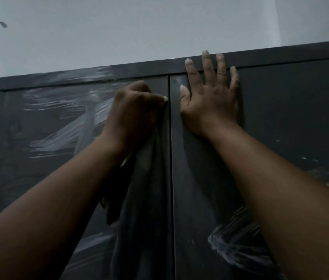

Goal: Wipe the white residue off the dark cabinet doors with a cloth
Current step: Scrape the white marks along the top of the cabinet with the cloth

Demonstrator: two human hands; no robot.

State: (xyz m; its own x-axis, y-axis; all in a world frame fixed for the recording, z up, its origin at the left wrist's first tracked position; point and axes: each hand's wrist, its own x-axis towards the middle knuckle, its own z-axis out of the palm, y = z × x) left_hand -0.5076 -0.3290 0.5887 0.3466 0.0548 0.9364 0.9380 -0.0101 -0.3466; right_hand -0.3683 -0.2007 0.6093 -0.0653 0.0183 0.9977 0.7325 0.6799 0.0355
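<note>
A pale wall [119, 27] stood behind the cabinet doors [200, 178]. The left hand [133, 112] gripped the cloth [139, 199] near the left door's upper right corner — probably wiping residue [62, 122]; the right hand [212, 98] lay flat at the top edge — apparently bracing.

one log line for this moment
left hand grips cloth on left door | right hand flat on right door | residue remains

Views: one, head-worn wide-angle camera.
Facing: forward and tilted upward at the tall dark matte cabinet [200, 178].
Nearness: close; both forearms reach in from the bottom edge.
Above cabinet: pale grey wall [119, 27].
</note>
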